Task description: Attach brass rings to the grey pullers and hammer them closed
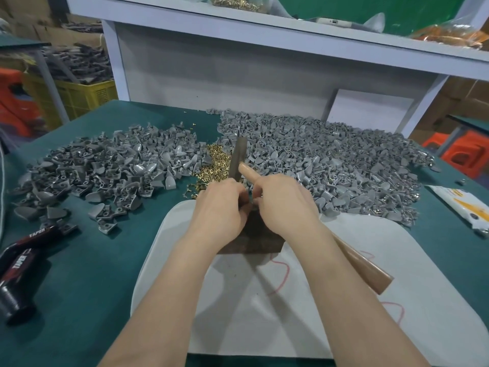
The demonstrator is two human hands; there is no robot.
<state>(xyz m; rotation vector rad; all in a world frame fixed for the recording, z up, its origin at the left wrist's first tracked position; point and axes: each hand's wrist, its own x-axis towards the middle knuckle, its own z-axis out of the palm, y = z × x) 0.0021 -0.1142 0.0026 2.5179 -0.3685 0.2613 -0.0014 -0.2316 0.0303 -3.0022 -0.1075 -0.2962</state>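
Two heaps of grey pullers (105,165) flank a small mound of brass rings (214,161) on the green tabletop (87,274) — stock kept within easy reach, I'd guess. Seen from the head camera, both grips meet over a dark metal block (254,242), likely the anvil. The right grip (285,205), forefinger straight, pinches a puller (255,205) that just shows between them. The left grip (222,207) curls against it — whether it holds anything I cannot tell. A hammer handle (362,266) lies under the right wrist.

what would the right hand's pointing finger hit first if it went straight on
Probably the dark upright bar, just ahead of the finger on the right hand; the brass rings lie beyond it. Depth is unclear.
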